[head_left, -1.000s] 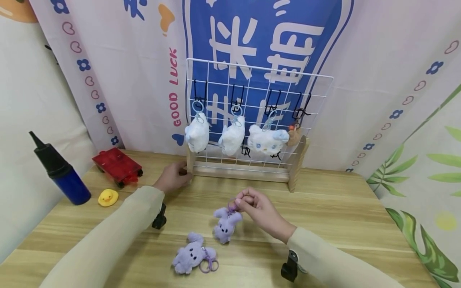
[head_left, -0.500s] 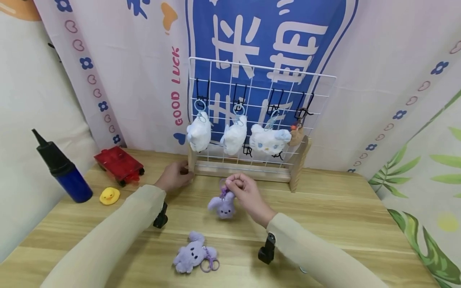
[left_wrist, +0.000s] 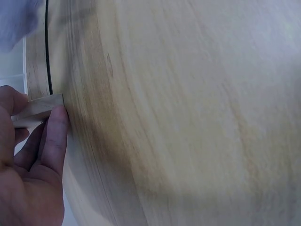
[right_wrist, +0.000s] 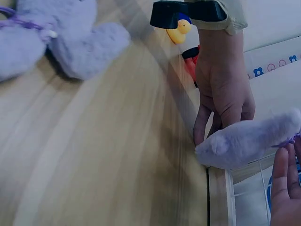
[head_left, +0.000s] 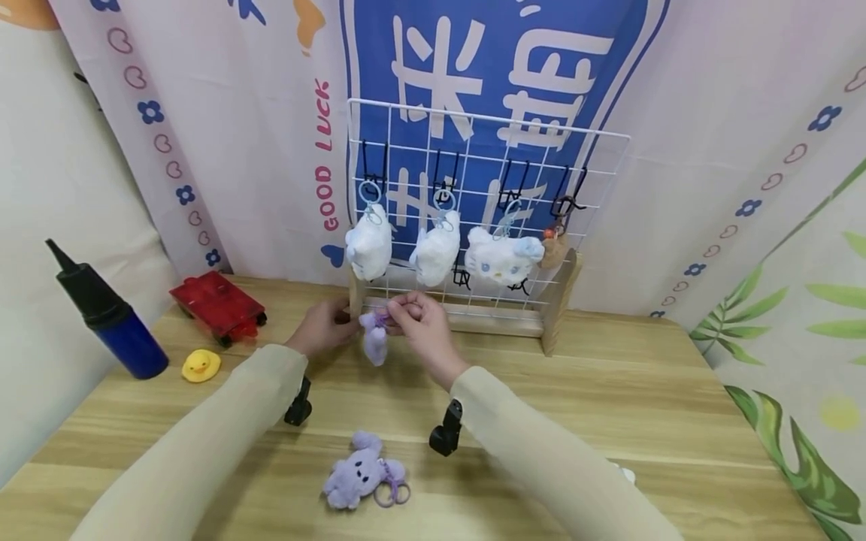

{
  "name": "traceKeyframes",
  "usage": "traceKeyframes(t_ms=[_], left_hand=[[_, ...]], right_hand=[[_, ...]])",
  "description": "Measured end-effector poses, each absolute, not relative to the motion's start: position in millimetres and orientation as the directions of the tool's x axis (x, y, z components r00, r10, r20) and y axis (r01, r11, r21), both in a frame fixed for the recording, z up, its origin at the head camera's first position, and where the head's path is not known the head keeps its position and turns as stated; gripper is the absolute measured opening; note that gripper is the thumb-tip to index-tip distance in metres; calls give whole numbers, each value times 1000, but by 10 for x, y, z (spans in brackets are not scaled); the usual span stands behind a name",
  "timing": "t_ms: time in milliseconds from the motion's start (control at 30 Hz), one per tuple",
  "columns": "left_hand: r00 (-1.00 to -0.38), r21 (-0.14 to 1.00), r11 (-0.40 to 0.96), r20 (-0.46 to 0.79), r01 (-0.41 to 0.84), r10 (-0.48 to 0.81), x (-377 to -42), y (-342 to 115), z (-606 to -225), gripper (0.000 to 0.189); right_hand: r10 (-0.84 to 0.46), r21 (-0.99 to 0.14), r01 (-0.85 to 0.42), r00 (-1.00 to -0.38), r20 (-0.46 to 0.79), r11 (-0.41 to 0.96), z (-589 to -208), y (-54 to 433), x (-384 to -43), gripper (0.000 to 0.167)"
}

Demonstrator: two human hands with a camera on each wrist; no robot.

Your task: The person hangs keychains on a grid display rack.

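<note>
Purple plush keychain hung at 7 o'clock from the fingertips of the right hand, which pinched its purple cord. In head view its long axis ran roughly 12 to 6. Right hand was nearer, holding the cord; left hand, at 9 o'clock from the plush, gripped the wooden side support of the wire-grid rack.

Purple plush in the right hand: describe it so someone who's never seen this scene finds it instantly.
Find the wire-grid rack on the table. In front of its left end, the right hand pinches a purple cord; the purple plush hangs below. Its purple lookalike lies loose on the table, nearer the person's body; this one alone hangs from a hand.
</note>
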State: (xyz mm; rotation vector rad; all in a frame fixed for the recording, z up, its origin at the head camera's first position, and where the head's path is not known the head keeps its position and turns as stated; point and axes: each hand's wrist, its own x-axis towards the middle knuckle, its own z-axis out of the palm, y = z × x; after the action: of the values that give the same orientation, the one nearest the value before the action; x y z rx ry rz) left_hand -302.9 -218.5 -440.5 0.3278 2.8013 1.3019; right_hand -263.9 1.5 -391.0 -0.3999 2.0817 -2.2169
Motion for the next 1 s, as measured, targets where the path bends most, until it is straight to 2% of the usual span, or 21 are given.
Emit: traceKeyframes(t_ms=[400, 533, 767, 1000], left_hand=[[-974, 735, 645, 97, 208, 203, -3043, -2210, -4434, 49], [-976, 743, 638, 95, 201, 197, -3059, -2207, -4437, 47], [-985, 756, 643, 12, 124, 175, -3027, -2181, -4378, 50], [-983, 744, 650, 47, 153, 177, -2991, -2162, -4338, 50]], right_hand=[[-218, -979, -129, -962, 161, -156, -3829, -187, -2713, 12], [-179, -979, -147, -969, 171, -140, -3790, -211, -2735, 12], [-112, -983, -135, -982, 150, -125, -3772, -230, -2800, 12], [-110, -985, -129, -984, 142, -115, -3782, -245, -2814, 13]])
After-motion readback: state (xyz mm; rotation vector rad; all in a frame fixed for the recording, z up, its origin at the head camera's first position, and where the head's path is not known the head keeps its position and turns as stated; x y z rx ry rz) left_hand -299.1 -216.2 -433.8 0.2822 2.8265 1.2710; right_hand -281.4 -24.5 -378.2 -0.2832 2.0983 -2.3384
